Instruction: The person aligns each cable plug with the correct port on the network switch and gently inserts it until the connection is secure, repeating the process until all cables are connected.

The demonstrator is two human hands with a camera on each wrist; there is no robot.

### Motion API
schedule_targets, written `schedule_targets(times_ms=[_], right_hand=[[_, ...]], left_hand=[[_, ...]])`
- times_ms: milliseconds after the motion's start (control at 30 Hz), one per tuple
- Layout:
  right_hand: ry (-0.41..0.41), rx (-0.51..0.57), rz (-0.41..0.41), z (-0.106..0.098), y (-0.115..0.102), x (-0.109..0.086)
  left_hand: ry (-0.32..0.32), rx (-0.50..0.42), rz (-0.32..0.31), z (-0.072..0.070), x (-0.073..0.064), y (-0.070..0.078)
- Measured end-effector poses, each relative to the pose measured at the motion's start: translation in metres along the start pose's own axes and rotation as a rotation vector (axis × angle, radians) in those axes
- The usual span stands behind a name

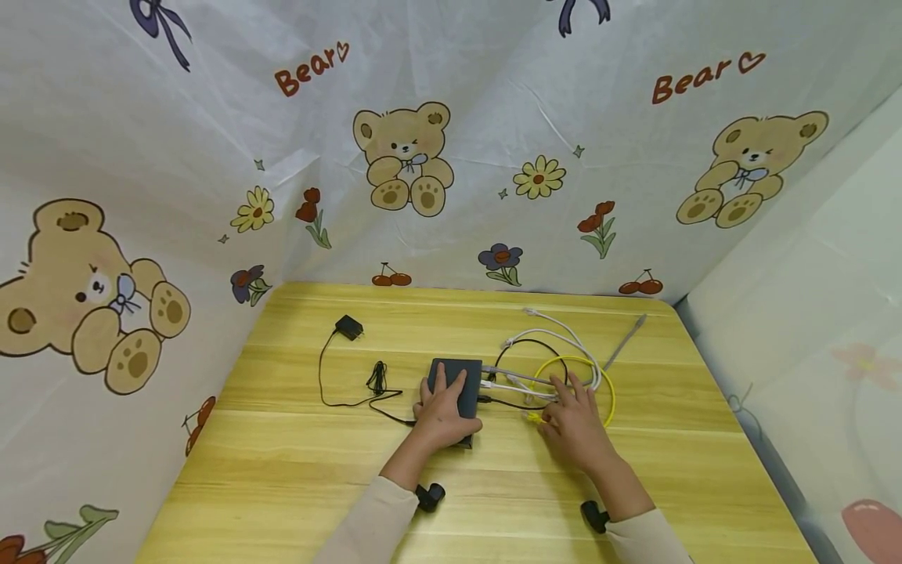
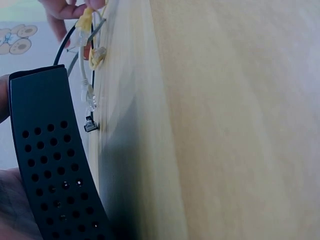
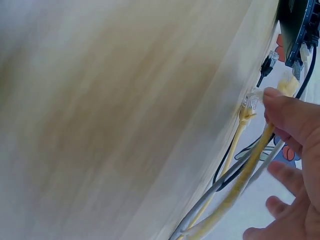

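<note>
A black network switch (image 1: 470, 395) sits mid-table, its perforated side (image 2: 55, 160) filling much of the left wrist view. My left hand (image 1: 442, 417) grips it, fingers spread over the top and thumb at the near right corner. Grey, white and black cables run from its right side. To the right, my right hand (image 1: 579, 427) pinches a yellow network cable (image 1: 614, 395) close behind its plug (image 3: 288, 86), between thumb and fingers. That plug is apart from the switch. The cable's other plug (image 3: 246, 111) hangs or lies near the tabletop; which, I cannot tell.
A black power adapter (image 1: 348, 327) lies at the back left, its bundled cord (image 1: 379, 378) leading to the switch's left side. Loose white cable ends (image 1: 535, 312) and a grey plug (image 1: 640, 321) lie at the back right. Printed fabric (image 1: 479, 141) hangs behind the table (image 1: 282, 470).
</note>
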State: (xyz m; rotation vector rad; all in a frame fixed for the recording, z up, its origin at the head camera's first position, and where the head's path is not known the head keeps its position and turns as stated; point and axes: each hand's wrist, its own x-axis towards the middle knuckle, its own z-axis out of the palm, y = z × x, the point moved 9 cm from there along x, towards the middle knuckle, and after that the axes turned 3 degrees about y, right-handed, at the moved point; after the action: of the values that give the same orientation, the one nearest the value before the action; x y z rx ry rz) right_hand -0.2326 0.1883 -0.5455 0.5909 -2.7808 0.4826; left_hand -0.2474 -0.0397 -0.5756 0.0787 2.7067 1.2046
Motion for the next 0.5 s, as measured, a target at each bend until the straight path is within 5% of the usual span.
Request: schedule_targets(times_ms=[500], right_hand=[[0.086,-0.039,-0.108,-0.0083,-0.0092,0.0023]], left_hand=[[0.002,0.005,-0.002,0.0014,0.0011,-0.0018]])
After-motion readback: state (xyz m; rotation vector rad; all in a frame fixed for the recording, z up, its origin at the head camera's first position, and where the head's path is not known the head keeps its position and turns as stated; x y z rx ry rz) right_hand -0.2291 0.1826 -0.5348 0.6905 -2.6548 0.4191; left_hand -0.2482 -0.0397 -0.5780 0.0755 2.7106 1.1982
